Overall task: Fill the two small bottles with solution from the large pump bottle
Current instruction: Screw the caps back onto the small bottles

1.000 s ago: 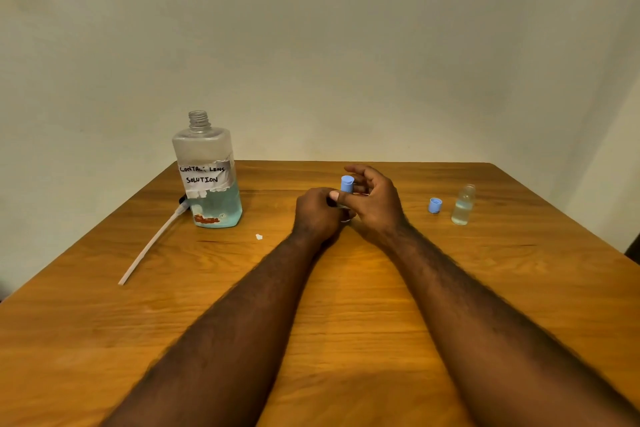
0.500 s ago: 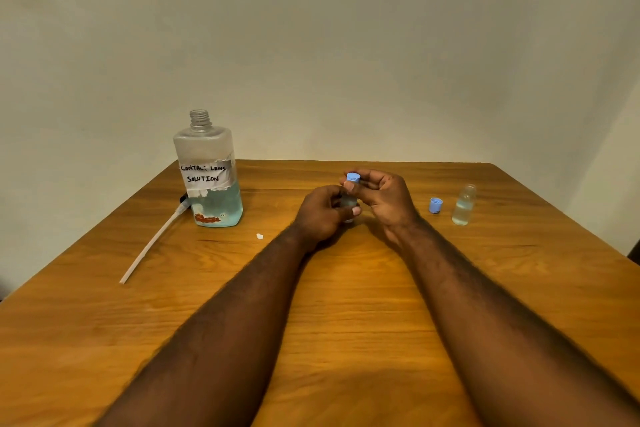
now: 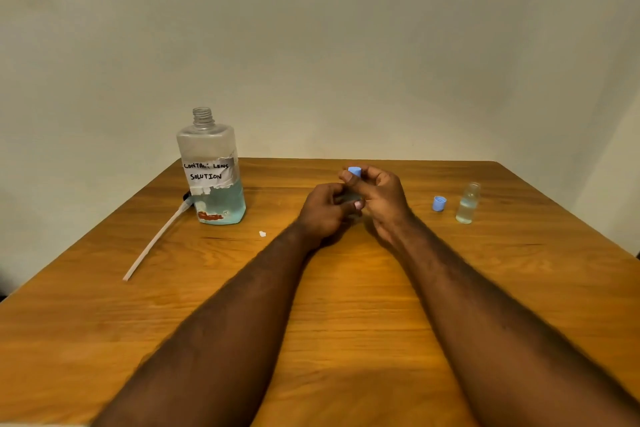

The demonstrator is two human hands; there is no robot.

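Wooden table, filling the lower half of the frame against a plain wall. Large pump bottle, upper left of the table, upright, neck open, taped label reading "contact lens solution", blue-tinted liquid in its lower part. Pump tube, lying flat, slanting from the bottle's base toward the lower left. Left hand, centre frame, fingers curled round the first small bottle, mostly hidden between both hands. Right hand, touching the left, thumb and fingers pinching a blue cap above that bottle; whether the cap is seated I cannot tell. Second small bottle, right of centre, upright, uncapped, holding clear liquid. Loose blue cap, just left of it, apart. White scrap, near the large bottle.
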